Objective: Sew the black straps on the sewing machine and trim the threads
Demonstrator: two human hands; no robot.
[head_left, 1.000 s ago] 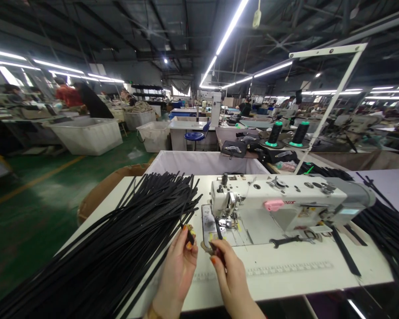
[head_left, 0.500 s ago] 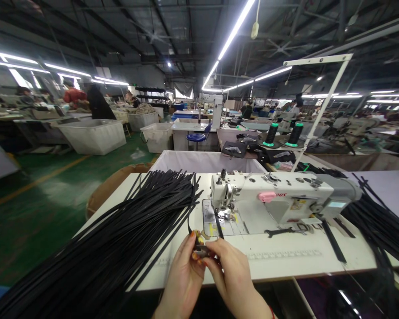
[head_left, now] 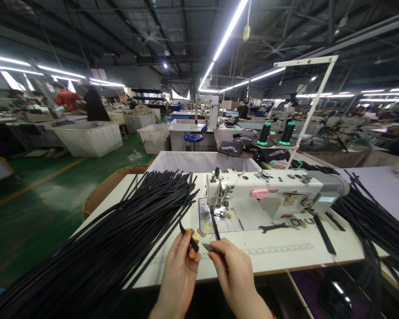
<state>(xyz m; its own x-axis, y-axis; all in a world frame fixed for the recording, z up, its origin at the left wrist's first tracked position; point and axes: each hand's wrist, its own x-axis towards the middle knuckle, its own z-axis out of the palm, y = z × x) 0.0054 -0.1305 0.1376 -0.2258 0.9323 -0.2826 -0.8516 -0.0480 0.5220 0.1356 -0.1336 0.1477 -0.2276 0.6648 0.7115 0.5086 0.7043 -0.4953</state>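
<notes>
My left hand (head_left: 177,272) is closed on the end of a black strap (head_left: 194,244), pinched between thumb and fingers. Something yellow shows at its fingertips, too small to name. From there the strap curves up toward a large pile of black straps (head_left: 136,217) on the left of the table. In my right hand (head_left: 234,270) is a small pointed metal blade (head_left: 206,247), perhaps thread snips; its grip is hidden by my fingers. The tip points at the strap end, a little apart from it. Just beyond my hands stands a white sewing machine (head_left: 266,190), with another black strap (head_left: 215,225) under its presser foot.
A wrench (head_left: 272,227) and a clear ruler (head_left: 275,248) lie on the white table (head_left: 252,261). More black straps (head_left: 369,221) hang over the right side. Thread cones (head_left: 264,134) and a white thread stand (head_left: 314,106) rise behind the machine. Co-workers stand far left.
My hands have moved apart. The metal blade has come away from the strap end, which now shows. The view has shifted slightly to the right.
</notes>
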